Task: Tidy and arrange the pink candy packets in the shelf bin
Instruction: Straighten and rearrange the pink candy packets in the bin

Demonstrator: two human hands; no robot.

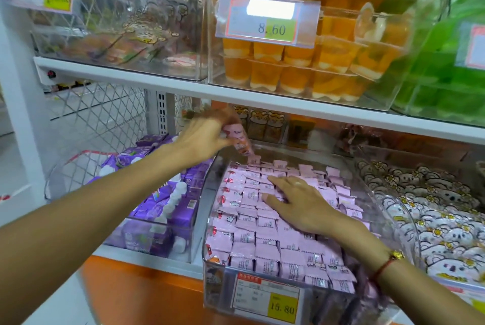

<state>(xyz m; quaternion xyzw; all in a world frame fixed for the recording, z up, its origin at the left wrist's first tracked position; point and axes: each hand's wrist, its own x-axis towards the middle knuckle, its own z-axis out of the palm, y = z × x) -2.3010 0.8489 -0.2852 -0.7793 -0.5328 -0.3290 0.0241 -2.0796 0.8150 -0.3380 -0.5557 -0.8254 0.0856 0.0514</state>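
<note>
Landmark: clear bin [210, 222] on the lower shelf, filled with rows of pink packets [265, 235].
Purple boxes [157, 209]: in the tub just left of the bin, touching its left wall.
Left hand [202, 138]: above the bin's back-left corner, fingers curled tight round a few pink packets [237, 138] held clear of the rows.
Right hand [301, 206]: inside the bin at its middle, fingers straight and spread, lying flat on the packet tops; nothing gripped.
Bracelet [388, 261]: red cord with a gold charm on the right wrist, over the bin's right wall.
Price tag [267, 298]: on the bin's front face, reading 16.80.
White packets [430, 214]: in the tub just right of the bin.
Orange jelly cups [296, 62]: stacked on the shelf above the bin.
Overhead edge: white shelf board [262, 100] runs close above the bin's back, right over the left hand.
Open room: the bin's top is uncovered toward the front.
</note>
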